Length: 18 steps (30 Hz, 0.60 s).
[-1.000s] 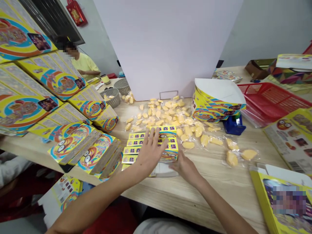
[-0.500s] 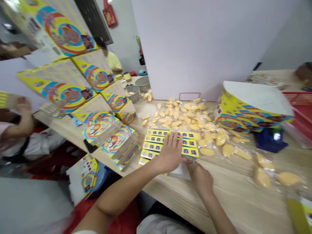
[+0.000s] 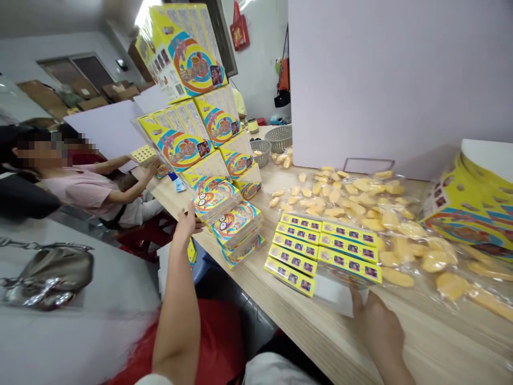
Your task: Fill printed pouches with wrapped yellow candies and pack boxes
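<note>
My left hand (image 3: 186, 223) is beside the stacked flat yellow cartons (image 3: 234, 223) with a cartoon face, at the table's left edge. Its thumb and fingers are apart, and it seems to touch the stack's side. My right hand (image 3: 379, 323) grips the near right edge of a white tray (image 3: 333, 291); some of its fingers are hidden. Two columns of small yellow boxes (image 3: 294, 246) with picture strips sit in the tray. The right column is shorter, leaving white bottom visible at the near corner.
Bagged yellow oval pieces (image 3: 340, 195) spread behind the tray. Printed display boxes (image 3: 192, 64) rise in a tall stack at left, and nested ones (image 3: 473, 208) stand at right. A white panel (image 3: 380, 80) borders the back. A co-worker (image 3: 84, 187) sits at left.
My left hand has left the small boxes and moved left to the carton stack. My right hand stays at the tray's edge. The view has swung left.
</note>
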{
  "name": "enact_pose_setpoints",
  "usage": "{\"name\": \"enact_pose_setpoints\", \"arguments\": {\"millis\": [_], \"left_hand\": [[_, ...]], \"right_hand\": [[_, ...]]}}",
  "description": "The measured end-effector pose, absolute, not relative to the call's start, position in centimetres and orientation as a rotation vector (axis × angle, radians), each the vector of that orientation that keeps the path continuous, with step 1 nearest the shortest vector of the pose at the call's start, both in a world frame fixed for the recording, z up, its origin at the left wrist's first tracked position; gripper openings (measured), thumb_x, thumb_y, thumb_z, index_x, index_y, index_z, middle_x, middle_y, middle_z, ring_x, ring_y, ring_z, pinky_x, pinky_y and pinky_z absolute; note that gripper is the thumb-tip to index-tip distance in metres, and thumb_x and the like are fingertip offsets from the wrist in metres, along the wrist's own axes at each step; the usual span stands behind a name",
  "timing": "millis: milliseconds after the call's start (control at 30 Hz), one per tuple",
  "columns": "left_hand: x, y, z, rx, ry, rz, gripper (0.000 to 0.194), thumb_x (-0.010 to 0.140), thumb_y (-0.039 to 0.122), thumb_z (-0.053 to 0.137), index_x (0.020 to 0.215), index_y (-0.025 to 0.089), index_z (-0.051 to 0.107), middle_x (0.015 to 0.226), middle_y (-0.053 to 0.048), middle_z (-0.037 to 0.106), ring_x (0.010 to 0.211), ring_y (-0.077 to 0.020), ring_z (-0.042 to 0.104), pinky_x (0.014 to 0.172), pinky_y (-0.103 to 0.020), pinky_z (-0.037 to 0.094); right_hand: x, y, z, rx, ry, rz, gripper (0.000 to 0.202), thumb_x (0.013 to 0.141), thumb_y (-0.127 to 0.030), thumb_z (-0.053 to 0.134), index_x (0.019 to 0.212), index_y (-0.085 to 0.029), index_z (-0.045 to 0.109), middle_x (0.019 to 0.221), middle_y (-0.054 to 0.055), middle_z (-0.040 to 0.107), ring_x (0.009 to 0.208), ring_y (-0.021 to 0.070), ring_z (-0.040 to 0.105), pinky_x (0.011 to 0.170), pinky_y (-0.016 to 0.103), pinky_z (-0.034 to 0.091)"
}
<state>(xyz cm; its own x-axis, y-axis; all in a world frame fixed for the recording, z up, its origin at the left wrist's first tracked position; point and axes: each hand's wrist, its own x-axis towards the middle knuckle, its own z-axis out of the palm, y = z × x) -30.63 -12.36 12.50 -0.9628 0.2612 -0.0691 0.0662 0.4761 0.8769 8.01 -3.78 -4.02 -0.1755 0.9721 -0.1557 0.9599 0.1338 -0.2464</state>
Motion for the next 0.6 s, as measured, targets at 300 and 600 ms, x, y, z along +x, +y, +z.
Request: {"name": "enact_pose_setpoints", "arguments": {"millis": [300, 600], "left_hand": [[-32.2, -11.0, 13.2, 0.257, 2.317, 1.353, 0.045, 0.077, 0.031, 0.065, 0.113, 0.009, 0.050, 0.073, -0.008, 0.066, 0.055, -0.0162, 0.063, 0.059, -0.033, 0.055], [-26.7, -12.2, 13.7, 0.504, 2.348, 1.857, 0.072, 0.073, 0.022, 0.067, 0.132, 0.024, 0.027, 0.108, -0.006, 0.060, 0.084, -0.0155, 0.064, 0.075, -0.031, 0.055]], "right_hand": [[8.4, -4.8, -4.0, -1.926, -2.230, 0.478, 0.044, 0.091, -0.040, 0.024, 0.095, -0.013, 0.059, 0.089, 0.018, 0.068, 0.066, 0.0299, 0.065, 0.056, 0.041, 0.048], [10.2, -4.1, -2.2, -1.276, -1.863, 0.598, 0.081, 0.082, -0.054, 0.048, 0.143, -0.013, 0.014, 0.127, 0.022, 0.043, 0.105, 0.0312, 0.053, 0.087, 0.050, 0.044]]}}
